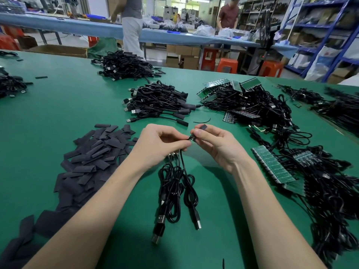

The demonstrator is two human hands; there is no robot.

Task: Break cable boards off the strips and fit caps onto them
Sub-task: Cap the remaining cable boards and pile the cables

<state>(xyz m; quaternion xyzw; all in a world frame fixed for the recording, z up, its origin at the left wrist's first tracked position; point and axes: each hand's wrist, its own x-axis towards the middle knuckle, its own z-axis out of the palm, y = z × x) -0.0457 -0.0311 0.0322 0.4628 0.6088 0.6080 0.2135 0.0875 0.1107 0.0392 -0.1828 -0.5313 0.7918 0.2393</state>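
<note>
caps pile (91, 154) left | board strips (274, 165) right | capped cables (157, 101) behind | table (58, 105) beneath

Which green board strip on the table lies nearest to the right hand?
The long green strip just right of the right hand; the other strips lie far back on the cable heap.

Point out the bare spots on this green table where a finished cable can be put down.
Bare green mat lies on the far left, between the cap pile and the far cable heap. Another patch sits near the front edge, right of the cables hanging from the left hand. The right side is crowded with board strips and tangled cables.
</note>
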